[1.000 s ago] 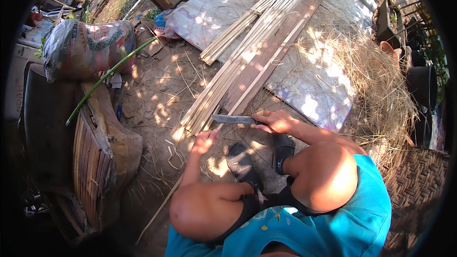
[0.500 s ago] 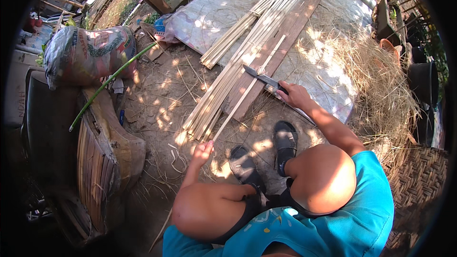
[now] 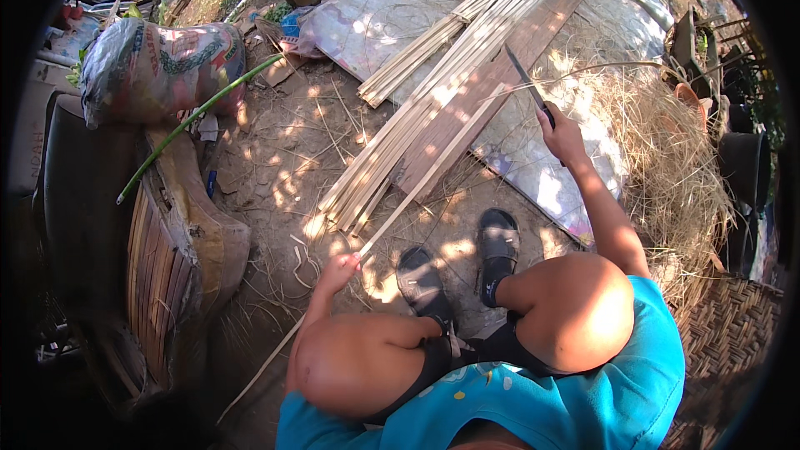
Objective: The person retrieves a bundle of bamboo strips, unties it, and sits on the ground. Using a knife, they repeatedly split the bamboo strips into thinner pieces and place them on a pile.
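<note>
My left hand (image 3: 337, 272) is closed round the near end of a thin bamboo strip (image 3: 434, 173), which slants up and right across a brown wooden plank (image 3: 479, 104). A knife (image 3: 527, 75) with a black handle and long dark blade is in my right hand (image 3: 566, 138). Its blade points up and left, at the strip's far end. From there a thin shaving (image 3: 597, 67) runs off to the right. Beside the plank, to its left, lies a bundle of pale bamboo strips (image 3: 392, 162).
A heap of fine shavings (image 3: 667, 158) lies at the right, next to a woven mat (image 3: 733, 325). At the left are a stuffed sack (image 3: 162, 75), a green bamboo stick (image 3: 196, 121) and a wooden block (image 3: 196, 242). A printed sheet (image 3: 367, 25) covers the ground beyond.
My right hand has moved the knife up and right along the strip, and its blade now points more upward. A long shaving now stretches right of the blade. My left hand has shifted slightly.
</note>
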The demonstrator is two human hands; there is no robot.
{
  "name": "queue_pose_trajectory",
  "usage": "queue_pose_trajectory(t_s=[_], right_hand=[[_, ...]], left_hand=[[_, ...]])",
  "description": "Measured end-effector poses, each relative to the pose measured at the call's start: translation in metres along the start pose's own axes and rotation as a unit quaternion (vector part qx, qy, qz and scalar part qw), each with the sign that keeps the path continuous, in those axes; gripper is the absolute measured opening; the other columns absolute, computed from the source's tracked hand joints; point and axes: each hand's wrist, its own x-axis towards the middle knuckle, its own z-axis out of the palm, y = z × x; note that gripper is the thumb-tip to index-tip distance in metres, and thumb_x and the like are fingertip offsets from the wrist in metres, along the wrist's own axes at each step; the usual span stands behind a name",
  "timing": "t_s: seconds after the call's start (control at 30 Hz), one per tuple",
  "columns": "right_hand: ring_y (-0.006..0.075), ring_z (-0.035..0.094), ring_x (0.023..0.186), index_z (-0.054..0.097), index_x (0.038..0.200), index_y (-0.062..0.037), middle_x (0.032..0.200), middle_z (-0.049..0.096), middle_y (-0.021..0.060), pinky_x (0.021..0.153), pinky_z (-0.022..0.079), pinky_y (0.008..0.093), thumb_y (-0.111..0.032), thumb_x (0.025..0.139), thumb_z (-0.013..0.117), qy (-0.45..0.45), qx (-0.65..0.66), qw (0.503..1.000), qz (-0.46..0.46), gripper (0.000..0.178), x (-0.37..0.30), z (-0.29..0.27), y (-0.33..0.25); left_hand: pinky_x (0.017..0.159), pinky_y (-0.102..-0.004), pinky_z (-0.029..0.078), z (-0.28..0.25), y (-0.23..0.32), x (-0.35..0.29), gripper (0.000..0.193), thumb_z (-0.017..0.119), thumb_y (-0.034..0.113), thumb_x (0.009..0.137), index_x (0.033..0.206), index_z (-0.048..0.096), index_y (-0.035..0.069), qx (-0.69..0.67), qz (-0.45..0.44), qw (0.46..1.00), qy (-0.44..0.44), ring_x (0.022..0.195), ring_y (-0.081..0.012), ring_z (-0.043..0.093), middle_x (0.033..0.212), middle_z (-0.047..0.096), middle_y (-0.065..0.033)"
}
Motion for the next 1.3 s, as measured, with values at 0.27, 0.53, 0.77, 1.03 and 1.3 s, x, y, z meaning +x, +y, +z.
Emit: queue_pose_trajectory(t_s=[0.27, 0.53, 0.77, 1.03, 1.3], right_hand=[[0.0467, 0.068, 0.082, 0.050, 0.141, -0.0181, 0.089, 0.069, 0.0253, 0.075, 0.055, 0.0554, -0.051, 0.102, 0.051, -0.303, -0.032, 0.921, -0.243, 0.051, -0.145, 0.073, -0.094], [0.0472, 0.069, 0.083, 0.060, 0.117, -0.0081, 0.084, 0.070, 0.0255, 0.073, 0.054, 0.0545, -0.042, 0.104, 0.049, 0.006, -0.105, 0.991, 0.082, 0.038, -0.002, -0.012, 0.033], [0.0461, 0.068, 0.077, 0.057, 0.128, -0.0155, 0.081, 0.069, 0.0207, 0.067, 0.055, 0.0528, -0.050, 0.101, 0.052, -0.231, -0.037, 0.954, -0.188, 0.044, -0.131, 0.085, -0.077], [0.0459, 0.068, 0.076, 0.060, 0.117, -0.0133, 0.075, 0.067, 0.0255, 0.070, 0.054, 0.0562, -0.048, 0.102, 0.050, -0.133, -0.051, 0.977, -0.159, 0.039, -0.083, 0.059, -0.060], [0.0478, 0.067, 0.079, 0.055, 0.122, -0.0075, 0.080, 0.068, 0.0255, 0.071, 0.052, 0.0562, -0.041, 0.103, 0.051, -0.082, 0.001, 0.994, -0.072, 0.039, -0.074, 0.043, -0.039]], left_hand=[[0.072, -0.0546, 0.053, 0.060, 0.133, 0.053, 0.031, 0.044, 0.033, 0.105, 0.110, 0.056, 0.004, 0.332, 0.119, 0.931, 0.094, 0.074, -0.0439, 0.068, 0.077, 0.067, -0.0254], [0.086, -0.0422, 0.050, 0.055, 0.097, 0.037, 0.047, 0.038, 0.041, 0.109, 0.094, 0.058, 0.000, 0.090, 0.125, 0.988, -0.030, 0.088, -0.0330, 0.064, 0.096, 0.067, -0.0176], [0.068, -0.0404, 0.044, 0.058, 0.108, 0.059, 0.044, 0.042, 0.035, 0.109, 0.085, 0.056, 0.000, 0.075, 0.140, 0.987, 0.000, 0.069, -0.0243, 0.050, 0.072, 0.055, -0.0125], [0.071, -0.0406, 0.046, 0.050, 0.075, 0.047, 0.045, 0.043, 0.039, 0.108, 0.088, 0.059, 0.002, 0.133, 0.202, 0.968, 0.066, 0.073, -0.0261, 0.056, 0.078, 0.060, -0.0134], [0.071, -0.0516, 0.051, 0.052, 0.108, 0.050, 0.044, 0.039, 0.039, 0.106, 0.093, 0.059, 0.003, 0.264, 0.222, 0.935, 0.079, 0.073, -0.0429, 0.064, 0.076, 0.064, -0.0238]])
